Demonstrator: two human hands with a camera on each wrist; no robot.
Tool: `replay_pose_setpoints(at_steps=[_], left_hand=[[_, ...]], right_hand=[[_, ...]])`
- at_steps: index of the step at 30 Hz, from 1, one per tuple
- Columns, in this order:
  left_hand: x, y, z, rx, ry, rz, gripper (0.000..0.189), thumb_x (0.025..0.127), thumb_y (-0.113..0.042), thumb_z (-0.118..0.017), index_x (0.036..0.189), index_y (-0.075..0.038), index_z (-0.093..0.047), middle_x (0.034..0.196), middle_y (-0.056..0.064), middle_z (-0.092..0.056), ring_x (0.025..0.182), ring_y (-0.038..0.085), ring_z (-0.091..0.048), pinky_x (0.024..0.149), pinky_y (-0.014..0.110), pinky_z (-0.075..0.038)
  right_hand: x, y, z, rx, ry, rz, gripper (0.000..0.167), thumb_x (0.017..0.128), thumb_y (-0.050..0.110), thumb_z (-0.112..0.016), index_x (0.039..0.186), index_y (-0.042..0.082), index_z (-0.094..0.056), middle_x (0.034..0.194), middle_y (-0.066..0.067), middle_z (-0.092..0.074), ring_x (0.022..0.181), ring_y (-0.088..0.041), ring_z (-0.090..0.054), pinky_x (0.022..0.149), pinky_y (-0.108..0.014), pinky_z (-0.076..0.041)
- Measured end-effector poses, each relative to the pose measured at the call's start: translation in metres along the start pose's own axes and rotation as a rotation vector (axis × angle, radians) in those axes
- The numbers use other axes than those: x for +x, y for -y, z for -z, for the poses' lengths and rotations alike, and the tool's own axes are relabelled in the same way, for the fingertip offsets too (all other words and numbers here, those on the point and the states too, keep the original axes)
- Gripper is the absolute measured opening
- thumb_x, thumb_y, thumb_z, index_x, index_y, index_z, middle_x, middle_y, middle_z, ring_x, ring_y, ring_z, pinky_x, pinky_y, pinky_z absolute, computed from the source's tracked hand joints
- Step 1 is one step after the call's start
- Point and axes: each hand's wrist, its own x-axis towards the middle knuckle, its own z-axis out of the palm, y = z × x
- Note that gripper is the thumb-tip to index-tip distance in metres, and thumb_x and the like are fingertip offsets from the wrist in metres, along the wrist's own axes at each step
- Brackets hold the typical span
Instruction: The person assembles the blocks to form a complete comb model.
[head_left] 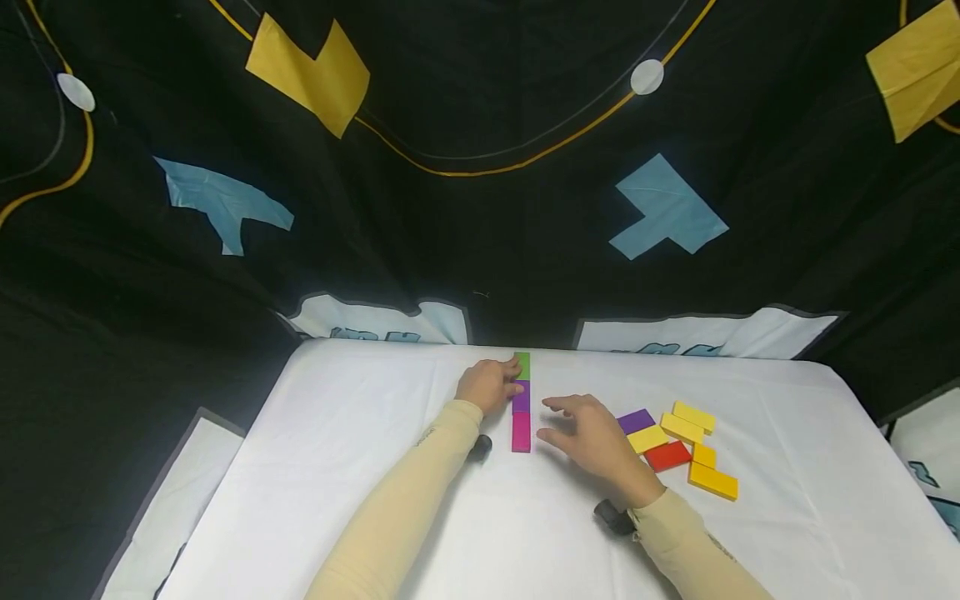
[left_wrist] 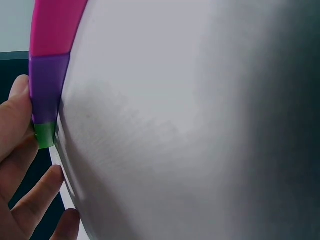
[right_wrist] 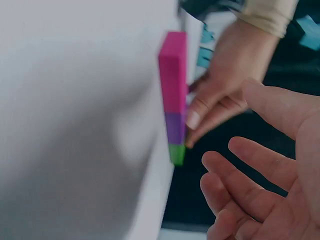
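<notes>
Three flat blocks stand end to end in a straight column on the white table: a green block [head_left: 524, 367] at the far end, a purple block [head_left: 523, 401] in the middle, a pink block [head_left: 521, 433] nearest. The left hand [head_left: 483, 386] is at the column's left side, its thumb by the purple block [left_wrist: 48, 87] and a fingertip at the green block [head_left: 517, 359]. Its other fingers are spread in the left wrist view. To the right of the column, the right hand [head_left: 594, 437] hovers with parted, lightly bent fingers. Nothing lies between them in the right wrist view.
A loose group of blocks lies right of the right hand: another purple block [head_left: 637, 420], a red block [head_left: 667, 456] and several yellow ones, such as the nearest yellow block [head_left: 713, 481]. A black patterned cloth [head_left: 525, 250] hangs behind the table [head_left: 810, 500].
</notes>
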Motion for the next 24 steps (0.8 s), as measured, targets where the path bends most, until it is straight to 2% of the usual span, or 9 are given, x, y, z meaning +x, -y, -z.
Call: replay_pose_setpoints(at_steps=[5, 13, 17, 24], left_hand=[[-0.001, 0.000, 0.000, -0.009, -0.008, 0.003, 0.046, 0.092, -0.034, -0.073, 0.135, -0.020, -0.064, 0.149, -0.007, -0.050, 0.135, 0.031, -0.051, 0.110, 0.043, -0.043], [0.000, 0.001, -0.002, -0.008, -0.013, -0.009, 0.047, 0.092, -0.033, -0.073, 0.136, -0.020, -0.064, 0.148, -0.006, -0.051, 0.134, 0.031, -0.052, 0.108, 0.042, -0.045], [0.001, 0.001, -0.002, -0.012, -0.009, -0.004, 0.047, 0.092, -0.032, -0.074, 0.136, -0.020, -0.063, 0.148, -0.006, -0.051, 0.134, 0.031, -0.051, 0.108, 0.042, -0.044], [0.001, 0.002, -0.002, -0.024, -0.015, 0.003, 0.047, 0.092, -0.033, -0.074, 0.136, -0.020, -0.064, 0.148, -0.006, -0.051, 0.135, 0.031, -0.050, 0.109, 0.042, -0.044]], right_hand=[[-0.012, -0.006, 0.021, 0.022, -0.043, -0.043, 0.052, 0.086, 0.038, -0.079, 0.132, 0.016, -0.067, 0.126, -0.006, -0.068, 0.114, -0.028, -0.062, 0.094, -0.051, -0.055], [-0.033, -0.025, 0.051, -0.008, -0.165, -0.038, 0.048, 0.087, 0.030, -0.080, 0.129, 0.010, -0.069, 0.122, -0.010, -0.070, 0.103, -0.029, -0.065, 0.083, -0.047, -0.056], [-0.044, -0.037, 0.065, 0.003, -0.210, -0.050, 0.047, 0.087, 0.028, -0.080, 0.128, 0.008, -0.069, 0.116, -0.012, -0.071, 0.101, -0.031, -0.064, 0.078, -0.044, -0.053], [-0.063, -0.054, 0.082, -0.019, -0.289, -0.113, 0.045, 0.091, 0.031, -0.077, 0.127, 0.005, -0.068, 0.116, -0.020, -0.068, 0.101, -0.035, -0.062, 0.071, -0.036, -0.047]])
